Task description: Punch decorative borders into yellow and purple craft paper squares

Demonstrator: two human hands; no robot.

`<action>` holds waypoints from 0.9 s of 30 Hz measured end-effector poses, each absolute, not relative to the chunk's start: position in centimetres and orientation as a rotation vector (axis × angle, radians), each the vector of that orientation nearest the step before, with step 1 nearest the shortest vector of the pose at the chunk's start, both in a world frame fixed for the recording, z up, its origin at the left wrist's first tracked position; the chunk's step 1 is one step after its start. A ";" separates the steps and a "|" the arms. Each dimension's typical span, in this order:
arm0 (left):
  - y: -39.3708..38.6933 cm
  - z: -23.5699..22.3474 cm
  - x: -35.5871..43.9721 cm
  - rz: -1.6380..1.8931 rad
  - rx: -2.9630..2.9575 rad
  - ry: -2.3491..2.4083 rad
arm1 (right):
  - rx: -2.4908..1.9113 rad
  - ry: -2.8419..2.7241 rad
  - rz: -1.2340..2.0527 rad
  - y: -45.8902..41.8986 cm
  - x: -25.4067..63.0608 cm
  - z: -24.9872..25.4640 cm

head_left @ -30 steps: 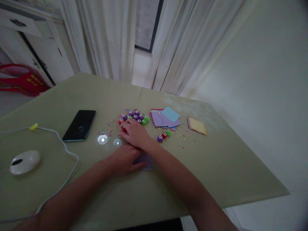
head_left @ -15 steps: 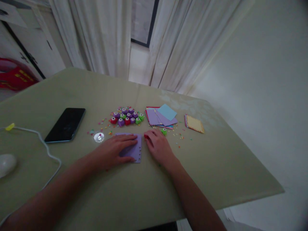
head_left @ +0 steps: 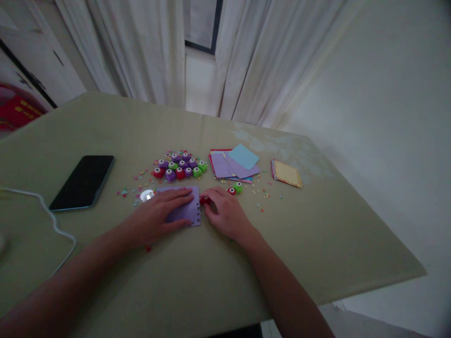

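A light purple sheet of paper (head_left: 193,210) lies on the table with a row of small punched holes down its right edge. My left hand (head_left: 160,213) rests on it, fingers stretched out and pressing it flat. Pinched in my right hand (head_left: 225,211) is a small red paper punch (head_left: 204,200), held at the upper part of the sheet's right edge. My fingers partly cover the punch. Just beyond that hand stand a green punch (head_left: 238,187) and another red punch (head_left: 231,191).
Behind the sheet is a cluster of several coloured punches (head_left: 180,165) amid paper confetti. Coloured papers (head_left: 225,165) and a stack of yellow cards (head_left: 287,173) lie to the right. A clear round disc (head_left: 147,195), a black phone (head_left: 83,182) and a white cable (head_left: 52,216) are leftward.
The red punch in my right hand has come to the sheet's right edge and shows more. A second red punch beside the green one is now visible. My view has shifted slightly.
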State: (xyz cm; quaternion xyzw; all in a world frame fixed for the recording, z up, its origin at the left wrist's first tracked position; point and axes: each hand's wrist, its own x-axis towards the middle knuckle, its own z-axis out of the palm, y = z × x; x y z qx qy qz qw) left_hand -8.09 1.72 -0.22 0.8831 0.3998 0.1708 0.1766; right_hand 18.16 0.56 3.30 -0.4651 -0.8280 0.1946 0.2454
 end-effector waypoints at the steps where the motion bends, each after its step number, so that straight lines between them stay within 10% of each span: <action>1: 1.7 -0.2 -8.1 0.477 2.504 1.135 | -1.265 -2.258 0.535 0.6 18.1 3.3; 27: 1.5 0.0 -7.7 0.475 2.515 1.178 | -1.392 -2.155 0.503 0.7 18.4 3.1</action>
